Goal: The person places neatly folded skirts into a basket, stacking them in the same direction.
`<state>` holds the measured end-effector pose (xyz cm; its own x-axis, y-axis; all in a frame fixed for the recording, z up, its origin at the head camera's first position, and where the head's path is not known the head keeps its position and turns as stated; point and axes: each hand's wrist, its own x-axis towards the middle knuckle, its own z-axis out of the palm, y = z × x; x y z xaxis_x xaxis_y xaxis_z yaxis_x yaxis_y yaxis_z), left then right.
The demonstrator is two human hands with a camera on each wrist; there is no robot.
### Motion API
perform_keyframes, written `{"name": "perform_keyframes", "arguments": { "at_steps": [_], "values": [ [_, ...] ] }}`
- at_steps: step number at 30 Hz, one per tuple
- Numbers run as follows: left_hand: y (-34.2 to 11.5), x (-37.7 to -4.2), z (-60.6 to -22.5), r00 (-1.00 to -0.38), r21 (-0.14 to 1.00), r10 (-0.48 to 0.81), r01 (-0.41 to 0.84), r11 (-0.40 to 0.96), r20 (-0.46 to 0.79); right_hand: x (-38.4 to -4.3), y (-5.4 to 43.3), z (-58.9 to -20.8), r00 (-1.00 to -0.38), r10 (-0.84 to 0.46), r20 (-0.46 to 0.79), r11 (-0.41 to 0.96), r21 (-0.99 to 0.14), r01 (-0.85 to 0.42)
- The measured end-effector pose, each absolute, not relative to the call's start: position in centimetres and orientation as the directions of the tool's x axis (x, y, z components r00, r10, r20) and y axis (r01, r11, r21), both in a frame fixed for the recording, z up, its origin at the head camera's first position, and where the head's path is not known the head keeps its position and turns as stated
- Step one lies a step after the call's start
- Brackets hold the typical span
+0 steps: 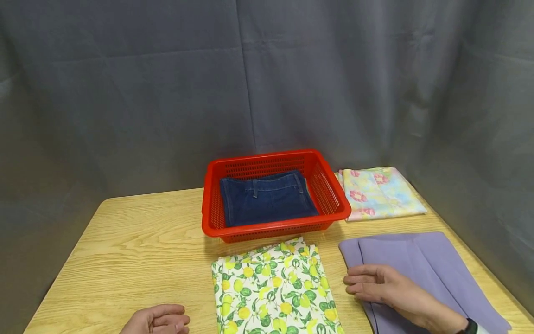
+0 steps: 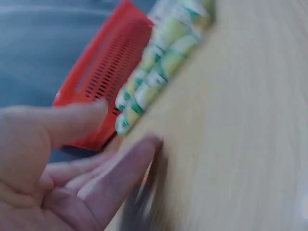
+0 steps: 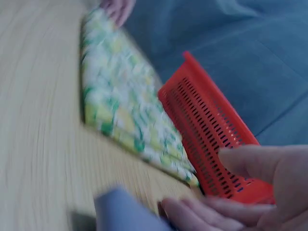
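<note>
A folded lemon-print cloth (image 1: 275, 292) lies on the table in front of me, between my two hands. To its left is my left hand (image 1: 156, 320), fingers loosely bent and holding nothing; in the left wrist view its thumb and fingers stand apart. My right hand (image 1: 375, 287) is over the left part of a folded purple cloth (image 1: 417, 260), with nothing in its fingers. Behind the lemon cloth stands a red basket (image 1: 275, 228), with folded dark blue denim (image 1: 271, 199) inside. The right wrist view shows the lemon cloth (image 3: 120, 96) beside the basket wall (image 3: 202, 134).
A folded pastel floral cloth (image 1: 379, 195) lies at the back right, next to the basket. The wooden table (image 1: 137, 246) reaches back to a grey curtain (image 1: 167, 93), which also hangs along both sides.
</note>
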<state>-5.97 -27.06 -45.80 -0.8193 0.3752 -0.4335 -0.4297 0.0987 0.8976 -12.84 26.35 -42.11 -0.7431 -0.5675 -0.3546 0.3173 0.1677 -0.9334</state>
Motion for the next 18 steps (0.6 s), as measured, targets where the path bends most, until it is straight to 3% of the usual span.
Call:
{"name": "perform_keyframes", "arguments": {
  "at_steps": [3,8,14,18],
  "values": [
    [-26.4,-6.5,-45.5,-0.804,0.861,0.332,-0.506,0.056,-0.494,-13.0,25.8,-42.2,-0.729,-0.557,-0.398,0.091,-0.902,0.423],
    [-24.1,-8.0,-44.5,-0.757,0.822,0.388,-0.569,0.006,-0.526,-13.1,24.2,-42.3,-0.693,-0.580,-0.427,-0.015,-0.846,0.533],
    [-20.0,-9.7,-44.4,-0.769,0.838,0.427,-0.544,-0.046,-0.476,-14.3,21.3,-43.1,-0.676,-0.597,-0.432,-0.036,-0.827,0.560],
    [-17.7,-10.4,-44.9,-0.774,0.845,0.482,-0.521,-0.118,-0.410,-15.5,19.4,-43.9,-0.624,-0.671,-0.401,-0.048,-0.816,0.576]
  ]
}}
